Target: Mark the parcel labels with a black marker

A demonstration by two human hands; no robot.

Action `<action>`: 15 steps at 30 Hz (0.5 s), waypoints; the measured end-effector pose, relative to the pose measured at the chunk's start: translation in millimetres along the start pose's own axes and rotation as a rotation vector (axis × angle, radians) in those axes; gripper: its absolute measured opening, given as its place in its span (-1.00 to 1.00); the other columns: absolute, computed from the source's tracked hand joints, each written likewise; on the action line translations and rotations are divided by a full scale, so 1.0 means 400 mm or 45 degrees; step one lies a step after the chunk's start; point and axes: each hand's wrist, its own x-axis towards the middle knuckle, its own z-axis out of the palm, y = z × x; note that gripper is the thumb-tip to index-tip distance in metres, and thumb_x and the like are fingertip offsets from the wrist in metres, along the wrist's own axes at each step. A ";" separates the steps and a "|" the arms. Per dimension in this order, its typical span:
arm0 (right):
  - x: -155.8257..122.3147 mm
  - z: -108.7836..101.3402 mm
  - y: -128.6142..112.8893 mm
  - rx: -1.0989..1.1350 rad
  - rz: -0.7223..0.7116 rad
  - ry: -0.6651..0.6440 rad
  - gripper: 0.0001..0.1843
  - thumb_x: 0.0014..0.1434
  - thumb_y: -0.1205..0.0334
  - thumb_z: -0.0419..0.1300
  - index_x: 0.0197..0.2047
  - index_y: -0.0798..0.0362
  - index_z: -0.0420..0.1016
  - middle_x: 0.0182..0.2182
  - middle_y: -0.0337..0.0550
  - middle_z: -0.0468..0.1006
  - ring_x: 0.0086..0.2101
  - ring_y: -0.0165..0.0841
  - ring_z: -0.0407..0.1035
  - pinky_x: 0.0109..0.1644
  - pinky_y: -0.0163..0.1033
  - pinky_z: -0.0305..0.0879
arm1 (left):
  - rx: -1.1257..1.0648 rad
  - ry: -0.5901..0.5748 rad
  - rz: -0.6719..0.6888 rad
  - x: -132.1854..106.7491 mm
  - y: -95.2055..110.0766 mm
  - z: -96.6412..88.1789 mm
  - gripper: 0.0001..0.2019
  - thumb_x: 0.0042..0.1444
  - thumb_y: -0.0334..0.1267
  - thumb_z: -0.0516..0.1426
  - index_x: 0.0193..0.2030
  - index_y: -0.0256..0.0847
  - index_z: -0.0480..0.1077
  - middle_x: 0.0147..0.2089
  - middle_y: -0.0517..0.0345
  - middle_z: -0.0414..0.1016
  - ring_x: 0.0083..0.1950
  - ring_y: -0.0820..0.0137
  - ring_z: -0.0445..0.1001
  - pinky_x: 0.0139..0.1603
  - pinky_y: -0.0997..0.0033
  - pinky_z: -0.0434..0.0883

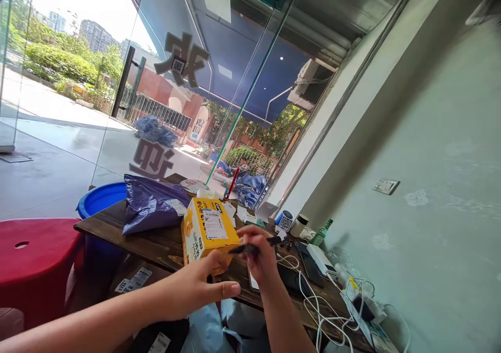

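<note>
A yellow and white cardboard box with a shipping label on its top stands on the dark wooden table. My right hand is just in front of its right side, fingers wrapped round a black marker pen whose tip points left toward the box. Close to the box's near side is my left hand, thumb stretched out and apart from the index finger. A small dark spot shows between them, too small to name; the other fingers are hidden.
A purple plastic mailer bag lies left of the box. Tangled white cables, a power bank and a green bottle are at the right by the wall. A red stool and blue bin stand left.
</note>
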 end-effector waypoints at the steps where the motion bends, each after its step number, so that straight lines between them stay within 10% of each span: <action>1: 0.036 -0.004 0.016 0.002 -0.035 0.142 -0.78 -0.15 0.10 0.19 -0.49 0.06 0.55 -0.69 -0.28 0.36 -0.65 -0.52 0.16 -0.60 -0.40 0.09 | 0.103 0.019 -0.072 0.015 -0.018 -0.007 -0.50 0.10 0.03 0.15 0.14 -0.16 0.36 -0.17 0.02 0.59 -0.17 0.22 0.55 -0.15 0.32 0.48; 9: 0.185 -0.009 0.219 -0.495 -0.113 0.330 -0.71 -0.15 0.04 0.18 -0.60 -0.03 0.13 -0.74 -0.43 0.14 -0.65 -0.48 0.03 -0.54 -0.30 -0.01 | 0.676 -0.010 -0.176 0.091 -0.105 0.038 -0.48 0.20 -0.49 -0.11 0.30 -0.22 0.21 -0.06 -0.18 0.58 -0.10 0.02 0.57 -0.15 0.09 0.49; 15: 0.162 0.000 0.225 -0.730 -0.238 0.311 -0.73 -0.13 0.10 0.12 -0.64 -0.03 0.07 -0.69 -0.42 0.08 -0.58 -0.45 0.02 -0.45 -0.27 -0.02 | 0.694 -0.059 -0.194 0.086 -0.105 0.053 -0.41 0.15 -0.55 -0.12 0.34 -0.23 0.14 -0.05 -0.19 0.58 -0.08 0.02 0.57 -0.14 0.06 0.52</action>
